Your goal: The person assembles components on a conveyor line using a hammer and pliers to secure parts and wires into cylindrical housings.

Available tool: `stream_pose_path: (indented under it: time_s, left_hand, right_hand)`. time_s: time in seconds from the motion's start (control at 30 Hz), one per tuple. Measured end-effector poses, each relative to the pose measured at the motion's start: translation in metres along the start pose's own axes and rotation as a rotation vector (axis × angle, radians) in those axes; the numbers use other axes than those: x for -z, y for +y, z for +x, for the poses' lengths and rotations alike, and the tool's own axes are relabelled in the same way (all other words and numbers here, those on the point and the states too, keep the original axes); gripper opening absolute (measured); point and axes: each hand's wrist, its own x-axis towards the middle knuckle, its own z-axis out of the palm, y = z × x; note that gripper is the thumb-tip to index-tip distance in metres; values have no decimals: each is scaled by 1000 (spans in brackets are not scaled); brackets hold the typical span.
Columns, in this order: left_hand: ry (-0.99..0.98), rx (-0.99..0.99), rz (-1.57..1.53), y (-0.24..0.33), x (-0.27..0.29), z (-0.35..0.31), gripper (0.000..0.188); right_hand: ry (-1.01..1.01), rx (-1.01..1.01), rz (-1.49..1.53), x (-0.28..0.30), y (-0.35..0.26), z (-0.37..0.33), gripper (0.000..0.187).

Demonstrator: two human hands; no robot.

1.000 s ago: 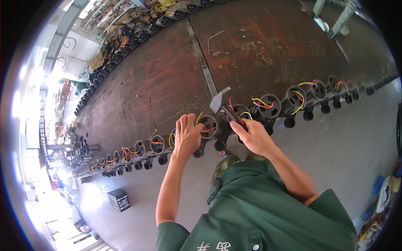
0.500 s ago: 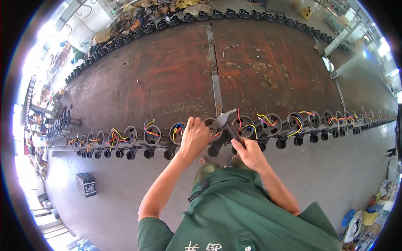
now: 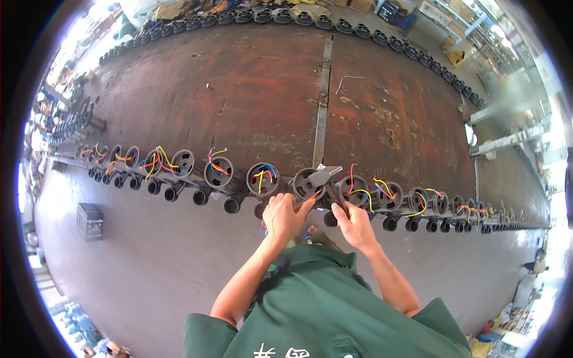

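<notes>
A hammer with a grey metal head [image 3: 325,175] and a dark handle is gripped in my right hand [image 3: 357,228]. Its head lies over the right rim of a round black motor housing [image 3: 302,181]. My left hand [image 3: 283,216] is closed at the near edge of that same housing. Thin orange and dark wires [image 3: 311,196] run from the housing to its thumb and fingertips, which seem to pinch them. To the left, another housing [image 3: 262,179] has blue, red and yellow wires sticking out. The housing's inside is partly hidden by the hammer.
Similar housings with coloured wires, such as one at right [image 3: 389,196], line the near edge of a worn brown table [image 3: 256,89]. Black round parts [image 3: 303,18] stand along its far edge. A metal strip [image 3: 323,101] crosses the tabletop. A grey crate [image 3: 90,222] sits on the floor.
My left hand has come down and turned, its thumb and fingers now at the wires by the housing's near edge. The hammer head has tilted flatter over the rim. The whole view has shifted.
</notes>
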Motion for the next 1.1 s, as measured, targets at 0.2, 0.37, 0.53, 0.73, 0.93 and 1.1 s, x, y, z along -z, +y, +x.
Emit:
stream_pose_path:
  time_s: [0.2, 0.37, 0.53, 0.73, 0.93, 1.1]
  left_hand:
    - [-142, 282, -273, -3, -23, -3, 66]
    - [-178, 381, -320, -2, -26, -9, 67]
    - [-202, 455, -423, -5, -30, -8, 71]
    - [-277, 513, -493, -10, -31, -7, 71]
    - [-273, 495, -474, -7, -28, -6, 70]
    - [-259, 520, -556, -11, -27, -6, 70]
  right_hand:
    - [-113, -31, -112, -3, 23, 20, 50]
    - [-176, -101, 39, 15, -10, 10, 48]
    - [-38, 206, -269, -17, 34, 17, 46]
    - [-217, -141, -21, 11, -2, 21, 46]
    - [-19, 78, -201, -15, 13, 16, 44]
    - [-201, -162, -41, -9, 20, 32, 44]
